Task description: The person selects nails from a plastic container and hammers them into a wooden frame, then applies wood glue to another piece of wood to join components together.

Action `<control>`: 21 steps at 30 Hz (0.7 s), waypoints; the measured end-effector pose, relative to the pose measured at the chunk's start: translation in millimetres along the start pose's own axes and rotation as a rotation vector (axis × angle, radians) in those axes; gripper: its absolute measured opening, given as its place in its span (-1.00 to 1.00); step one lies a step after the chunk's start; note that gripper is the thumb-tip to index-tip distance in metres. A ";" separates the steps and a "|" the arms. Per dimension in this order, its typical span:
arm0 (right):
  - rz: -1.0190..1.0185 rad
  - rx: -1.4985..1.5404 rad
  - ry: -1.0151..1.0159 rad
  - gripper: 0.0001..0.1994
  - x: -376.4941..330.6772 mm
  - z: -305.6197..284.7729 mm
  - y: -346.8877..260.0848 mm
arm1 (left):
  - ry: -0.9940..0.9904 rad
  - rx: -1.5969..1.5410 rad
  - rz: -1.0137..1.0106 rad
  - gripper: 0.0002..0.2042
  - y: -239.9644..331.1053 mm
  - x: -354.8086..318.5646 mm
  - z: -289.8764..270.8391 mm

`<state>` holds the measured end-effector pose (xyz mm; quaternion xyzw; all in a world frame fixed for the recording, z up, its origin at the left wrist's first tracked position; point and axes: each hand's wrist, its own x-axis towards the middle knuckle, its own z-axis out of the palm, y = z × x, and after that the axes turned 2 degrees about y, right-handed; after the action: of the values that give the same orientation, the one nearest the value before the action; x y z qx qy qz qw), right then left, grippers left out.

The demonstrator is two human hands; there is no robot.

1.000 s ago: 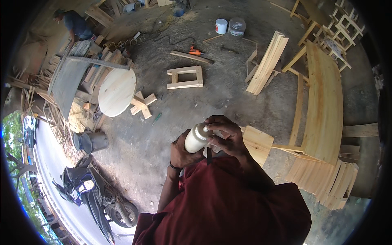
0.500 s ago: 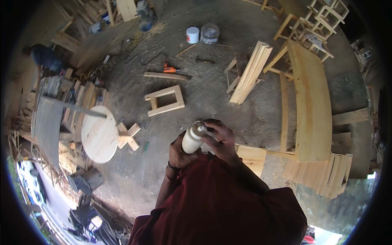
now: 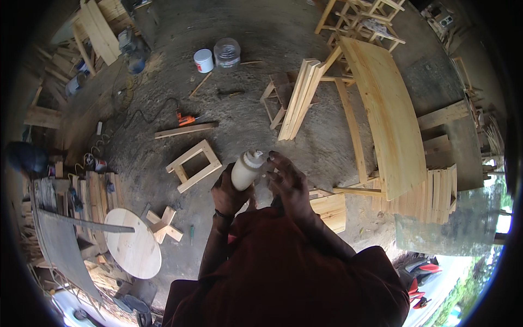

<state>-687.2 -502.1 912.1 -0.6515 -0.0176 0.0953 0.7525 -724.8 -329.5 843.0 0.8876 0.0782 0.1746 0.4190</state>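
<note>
A cream plastic squeeze bottle [image 3: 245, 169] is held up in front of my chest, tilted with its cap toward the upper right. My left hand [image 3: 227, 193] wraps around the bottle's lower body. My right hand [image 3: 286, 181] sits at the cap end [image 3: 255, 158], fingers curled beside the nozzle. Both forearms rise from my dark red shirt at the lower edge. Below the hands lies grey concrete floor.
A small square wooden frame [image 3: 194, 165] lies on the floor left of the hands, a round wooden top [image 3: 134, 250] and a wooden cross piece [image 3: 164, 224] further left. A long curved plank [image 3: 388, 114] and stacked boards [image 3: 298, 98] stand right. Two tubs [image 3: 217, 56] sit beyond.
The view has swung, so floor items shifted. My right hand has moved from over the bottle's top to beside its cap; the left hand keeps its grip.
</note>
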 end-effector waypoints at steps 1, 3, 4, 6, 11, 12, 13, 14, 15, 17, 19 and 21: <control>-0.024 -0.005 0.013 -0.59 9.7 -9.3 8.8 | -0.008 -0.013 0.003 -0.36 -3.2 10.7 7.8; -0.176 -0.244 -0.017 -0.54 23.7 -32.3 28.0 | -0.015 -0.098 0.002 -0.35 -3.0 23.2 21.6; -0.305 -0.478 -0.063 -0.52 25.1 -45.9 39.1 | 0.005 -0.162 0.001 -0.34 0.1 29.9 29.7; -0.380 -0.698 -0.163 -0.49 30.6 -79.3 81.5 | -0.045 -0.324 -0.078 -0.33 5.2 41.8 47.7; 0.271 0.176 -0.306 -0.37 77.9 -115.7 102.3 | -0.216 -0.266 0.348 -0.35 43.0 97.8 91.8; 0.261 0.241 -0.313 -0.33 87.9 -127.3 113.9 | -0.256 -0.217 0.427 -0.33 50.6 107.5 105.4; 0.233 0.302 -0.319 -0.28 101.3 -141.7 126.3 | -0.293 -0.167 0.505 -0.31 58.5 116.6 121.0; 0.190 0.363 -0.322 -0.22 115.7 -159.1 140.6 | -0.321 -0.100 0.593 -0.29 67.6 126.2 135.2; 0.454 0.760 -0.328 -0.24 131.2 -165.6 116.0 | -0.343 -0.023 0.671 -0.27 72.4 134.1 147.6; 0.708 1.228 -0.146 -0.27 157.8 -184.6 78.6 | -0.356 0.078 0.773 -0.22 82.9 150.6 179.6; 0.674 1.395 0.032 -0.31 181.8 -205.9 63.1 | -0.327 0.139 0.797 -0.17 88.3 164.9 212.6; 0.505 1.076 0.030 -0.40 207.6 -243.6 57.1 | -0.399 0.144 0.591 -0.05 79.5 189.6 243.3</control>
<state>-453.6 -698.0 799.0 -0.1638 0.1993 0.2577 0.9311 -458.4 -500.5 807.6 0.9156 -0.2530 0.1057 0.2941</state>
